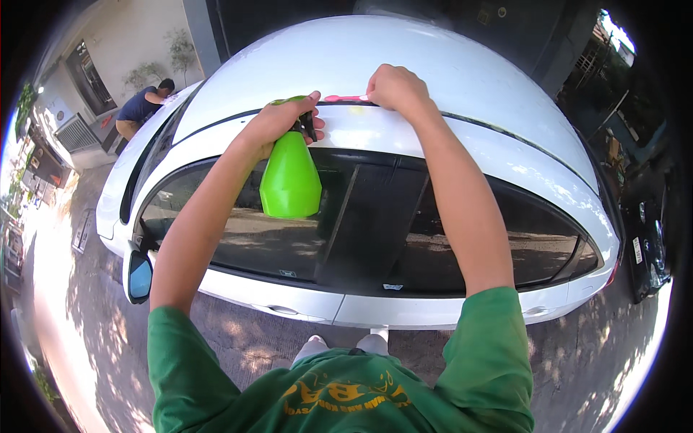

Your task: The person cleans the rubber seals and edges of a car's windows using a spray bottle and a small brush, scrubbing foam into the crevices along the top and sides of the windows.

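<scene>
In the head view, both arms are stretched forward from green sleeves (485, 353) toward the roof edge of a white car (390, 58). The left hand (292, 115) is wrapped round the neck of a green spray bottle (291, 180), its thumb laid along the top and its fingers curled round the dark trigger (309, 128). The right hand (397, 88) is bent at the wrist, its fingers folded and pressed together, and the white end of a slim pink tool (345, 98) is pinched at their tips.

A dark roof seam (498, 130) is run from left to right along the car, passing beneath the tool. Broad room is offered by the curved roof on the far side of both hands; on the near side, the room is bounded by the dark side windows (379, 224). At the far left, a co-worker (141, 108) is seen bent over the car's front, well apart from both hands.

The tool is held left of the right hand, lengthwise along the seam, its pink end pointed toward the left hand and just beside it. The bottle is suspended on the near side of the left hand, in front of a window; its base is left unsupported.
</scene>
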Action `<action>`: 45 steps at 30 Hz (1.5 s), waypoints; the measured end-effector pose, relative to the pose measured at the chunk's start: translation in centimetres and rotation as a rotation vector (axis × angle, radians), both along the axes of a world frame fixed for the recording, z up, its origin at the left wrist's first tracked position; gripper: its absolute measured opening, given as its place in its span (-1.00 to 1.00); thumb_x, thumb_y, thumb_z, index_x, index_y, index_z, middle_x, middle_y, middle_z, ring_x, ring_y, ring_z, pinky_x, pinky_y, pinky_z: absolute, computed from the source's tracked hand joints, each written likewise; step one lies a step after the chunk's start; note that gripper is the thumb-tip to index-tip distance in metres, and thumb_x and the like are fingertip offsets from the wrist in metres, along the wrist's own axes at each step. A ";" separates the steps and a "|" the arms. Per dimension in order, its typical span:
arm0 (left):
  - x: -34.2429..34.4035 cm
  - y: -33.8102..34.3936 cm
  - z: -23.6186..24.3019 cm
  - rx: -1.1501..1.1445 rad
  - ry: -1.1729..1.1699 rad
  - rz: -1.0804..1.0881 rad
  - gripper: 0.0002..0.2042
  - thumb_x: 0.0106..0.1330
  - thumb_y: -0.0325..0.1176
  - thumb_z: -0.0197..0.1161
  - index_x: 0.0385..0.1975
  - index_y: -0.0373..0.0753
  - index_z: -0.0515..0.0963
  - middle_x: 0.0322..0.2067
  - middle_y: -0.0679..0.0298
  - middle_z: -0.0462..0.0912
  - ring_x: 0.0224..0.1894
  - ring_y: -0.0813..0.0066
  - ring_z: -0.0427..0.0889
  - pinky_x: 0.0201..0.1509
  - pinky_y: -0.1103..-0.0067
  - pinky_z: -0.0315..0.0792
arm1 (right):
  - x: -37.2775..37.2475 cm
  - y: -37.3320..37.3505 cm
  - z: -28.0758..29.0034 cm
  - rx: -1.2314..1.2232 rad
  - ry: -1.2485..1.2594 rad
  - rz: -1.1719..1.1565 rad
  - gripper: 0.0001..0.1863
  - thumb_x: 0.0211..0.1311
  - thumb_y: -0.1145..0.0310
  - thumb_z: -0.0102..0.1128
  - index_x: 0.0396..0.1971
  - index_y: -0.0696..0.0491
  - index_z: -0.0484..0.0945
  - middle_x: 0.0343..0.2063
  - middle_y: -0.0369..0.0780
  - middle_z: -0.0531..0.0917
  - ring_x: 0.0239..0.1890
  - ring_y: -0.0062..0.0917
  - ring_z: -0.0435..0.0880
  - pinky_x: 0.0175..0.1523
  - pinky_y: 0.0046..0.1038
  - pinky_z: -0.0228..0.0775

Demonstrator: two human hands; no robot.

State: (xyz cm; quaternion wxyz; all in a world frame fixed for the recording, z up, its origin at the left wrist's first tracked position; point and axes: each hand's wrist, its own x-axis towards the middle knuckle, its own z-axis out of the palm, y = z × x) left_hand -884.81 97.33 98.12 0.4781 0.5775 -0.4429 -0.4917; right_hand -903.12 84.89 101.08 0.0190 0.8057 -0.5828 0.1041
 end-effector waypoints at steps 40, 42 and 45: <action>38.5 1.6 -7.1 0.127 -0.090 -0.316 -0.62 0.35 0.03 0.10 -0.33 -0.22 0.53 -0.56 0.36 0.55 -0.48 0.59 0.60 -0.49 0.69 0.28 | 37.4 7.0 -6.1 0.191 0.170 0.114 -0.86 0.07 0.38 0.16 -0.39 -0.08 0.69 -0.33 -0.19 0.71 -0.18 -0.32 0.66 -0.01 -0.30 0.50; 40.2 2.1 -7.2 0.132 -0.082 -0.332 -0.63 0.34 0.00 0.14 -0.41 -0.24 0.53 -0.56 0.33 0.57 -0.51 0.55 0.58 -0.45 0.65 0.32 | 37.8 7.0 -5.3 0.157 0.195 0.134 -0.90 0.07 0.32 0.26 -0.42 -0.04 0.68 -0.43 -0.20 0.69 -0.32 -0.37 0.64 -0.14 -0.34 0.46; 43.1 3.5 -8.2 0.129 -0.029 -0.323 -0.61 0.33 0.02 0.14 -0.44 -0.24 0.53 -0.54 0.32 0.58 -0.50 0.56 0.59 -0.43 0.64 0.33 | 33.9 5.9 -2.7 0.137 0.215 0.078 -0.83 0.02 0.27 0.39 -0.50 0.06 0.69 -0.53 -0.19 0.67 -0.49 -0.40 0.58 -0.30 -0.38 0.38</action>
